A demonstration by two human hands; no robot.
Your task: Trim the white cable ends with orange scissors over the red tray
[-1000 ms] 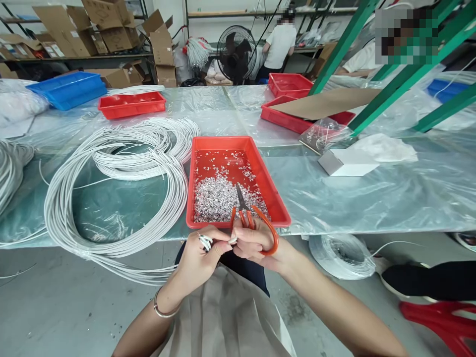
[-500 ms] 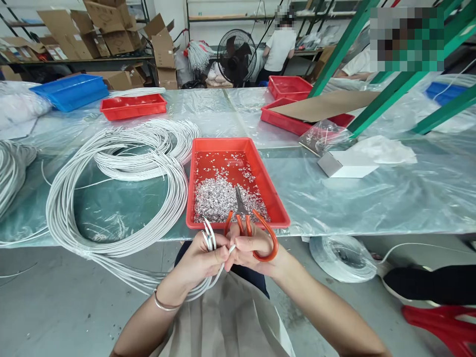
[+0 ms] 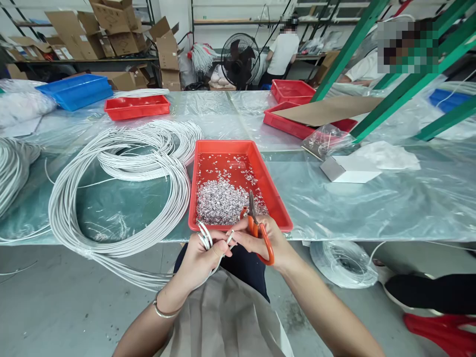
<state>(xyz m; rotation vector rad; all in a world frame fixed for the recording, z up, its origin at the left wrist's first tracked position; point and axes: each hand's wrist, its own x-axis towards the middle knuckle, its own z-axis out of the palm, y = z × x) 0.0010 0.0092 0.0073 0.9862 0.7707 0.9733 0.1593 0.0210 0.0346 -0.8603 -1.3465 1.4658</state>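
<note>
My left hand (image 3: 197, 260) is closed around several white cables (image 3: 204, 234), whose short ends stick up past its fingers. One cable end points to the right, and the fingertips of my right hand (image 3: 280, 244) are at its tip. Scissors with orange handles (image 3: 267, 243) are hooked in my right hand, blades pointing up and away. Beyond both hands, a red tray (image 3: 277, 193) on the table holds a heap of small shiny metal pieces (image 3: 219, 198). Whether a metal piece sits between my right fingertips is too small to tell.
Large coils of white cable (image 3: 61, 198) lie on the plastic-covered table left of the tray. A small white box (image 3: 353, 169) and a green metal frame (image 3: 351, 44) stand to the right. Another cable coil (image 3: 344, 265) is on the floor. A person (image 3: 281, 49) is at the back near a fan (image 3: 240, 59).
My right hand has turned and shifted slightly right, so the scissors lie more to the right with their handles closer together. The left hand still holds the cables, slightly farther left.
</note>
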